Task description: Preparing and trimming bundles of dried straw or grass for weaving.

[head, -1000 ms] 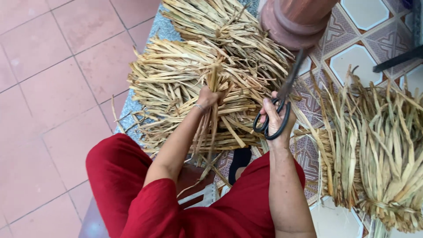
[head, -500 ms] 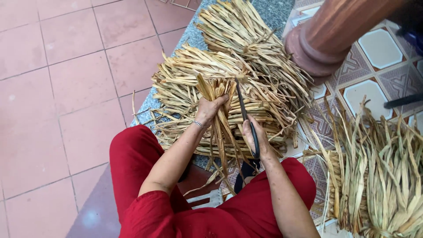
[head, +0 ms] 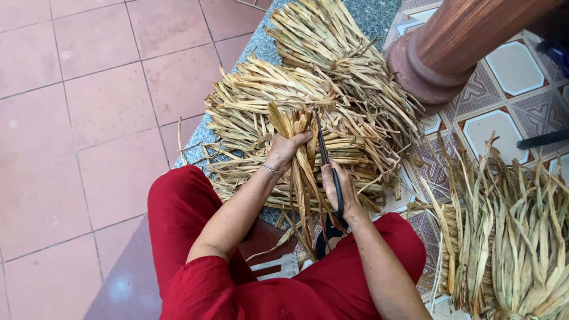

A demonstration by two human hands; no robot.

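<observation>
My left hand (head: 287, 149) grips a bunch of dried straw-coloured leaf strips (head: 296, 127), holding it upright over my lap. My right hand (head: 339, 191) holds black-handled scissors (head: 329, 178), the blades pointing up along the right side of the bunch near its top. A thin bracelet sits on my left wrist. I wear red trousers (head: 184, 207) and sit low.
A large heap of dried leaf strips (head: 308, 89) lies in front of me on a grey stone step (head: 379, 18). Another pile of strips (head: 510, 237) lies at right on patterned tiles. A reddish-brown column base (head: 438, 59) stands at upper right. Terracotta floor tiles (head: 89, 106) spread left.
My right hand brought the scissors from the right side in to the bunch, blades now alongside it. The view shifted, so the column sits further right.
</observation>
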